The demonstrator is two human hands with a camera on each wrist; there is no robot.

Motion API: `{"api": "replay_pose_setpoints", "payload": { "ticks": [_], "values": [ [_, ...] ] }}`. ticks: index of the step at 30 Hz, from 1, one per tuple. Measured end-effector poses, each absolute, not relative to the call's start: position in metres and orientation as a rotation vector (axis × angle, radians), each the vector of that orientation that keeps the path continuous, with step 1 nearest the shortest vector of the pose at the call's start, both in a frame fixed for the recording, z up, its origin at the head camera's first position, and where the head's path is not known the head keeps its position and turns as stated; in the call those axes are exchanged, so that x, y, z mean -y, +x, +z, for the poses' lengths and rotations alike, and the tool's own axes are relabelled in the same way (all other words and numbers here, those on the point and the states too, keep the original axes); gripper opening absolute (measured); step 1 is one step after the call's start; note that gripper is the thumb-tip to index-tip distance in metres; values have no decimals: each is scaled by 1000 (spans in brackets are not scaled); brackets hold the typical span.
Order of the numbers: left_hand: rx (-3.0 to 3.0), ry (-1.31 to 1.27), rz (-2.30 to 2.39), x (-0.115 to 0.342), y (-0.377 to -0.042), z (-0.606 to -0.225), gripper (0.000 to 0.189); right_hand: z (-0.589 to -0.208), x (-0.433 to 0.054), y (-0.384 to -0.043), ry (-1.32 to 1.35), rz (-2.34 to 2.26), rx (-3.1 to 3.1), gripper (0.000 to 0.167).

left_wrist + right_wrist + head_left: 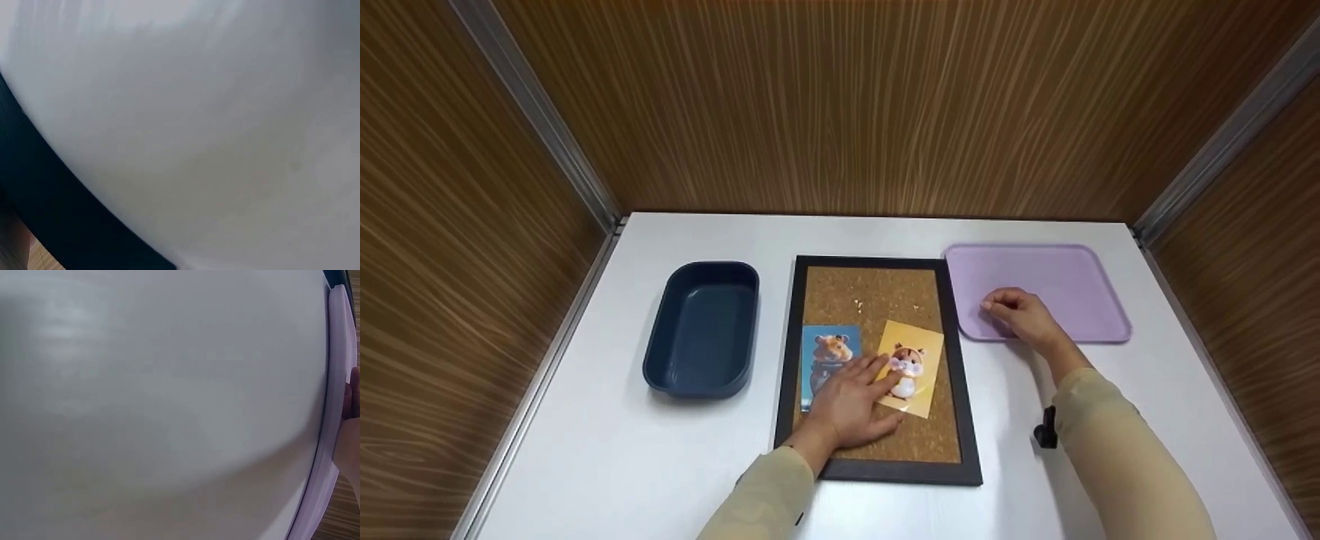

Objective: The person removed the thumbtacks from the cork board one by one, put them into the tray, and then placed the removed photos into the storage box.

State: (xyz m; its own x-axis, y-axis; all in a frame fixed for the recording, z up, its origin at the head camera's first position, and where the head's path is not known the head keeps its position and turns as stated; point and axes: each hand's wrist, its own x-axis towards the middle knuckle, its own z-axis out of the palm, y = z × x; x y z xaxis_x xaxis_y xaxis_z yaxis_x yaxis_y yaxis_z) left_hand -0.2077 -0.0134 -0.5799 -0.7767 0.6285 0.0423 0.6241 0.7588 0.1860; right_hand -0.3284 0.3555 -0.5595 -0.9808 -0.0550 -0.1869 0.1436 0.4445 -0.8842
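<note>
My left hand (855, 397) lies with fingers spread on a cork board (885, 442) in a black frame. Its fingers rest across two picture cards: a blue hamster card (815, 345) on the left and a yellow hamster card (928, 352), tilted, on the right. Small pale gold bits (858, 305) show on the cork above the cards. My right hand (1024, 319) is over the front left part of a purple tray (1072, 292), thumb and fingertips drawn together. I cannot tell whether something tiny is between them. In the right wrist view this hand (349, 444) shows at the tray's rim.
A dark blue, deep container (701, 330) stands left of the board. The tray's left edge is right beside the board's upper right corner. A small black object (1045, 429) shows by the right sleeve. Wood-grain panels (870, 105) enclose the white table (585, 450) at back and sides.
</note>
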Motion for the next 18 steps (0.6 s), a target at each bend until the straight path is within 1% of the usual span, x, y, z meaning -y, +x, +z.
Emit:
{"api": "replay_pose_setpoints", "payload": {
  "ticks": [8, 15, 18],
  "values": [
    [-2930, 1036, 304, 14, -207, -579, 74, -562, -351, -330, 7, -1548, -2534, 26],
    [-2923, 1033, 294, 14, -207, -579, 73, -525, -334, -312, -15, -1527, -2511, 25],
    [-2921, 1032, 293, 13, -207, -579, 74, -528, -335, -312, -24, -1525, -2520, 24]
  ]
}}
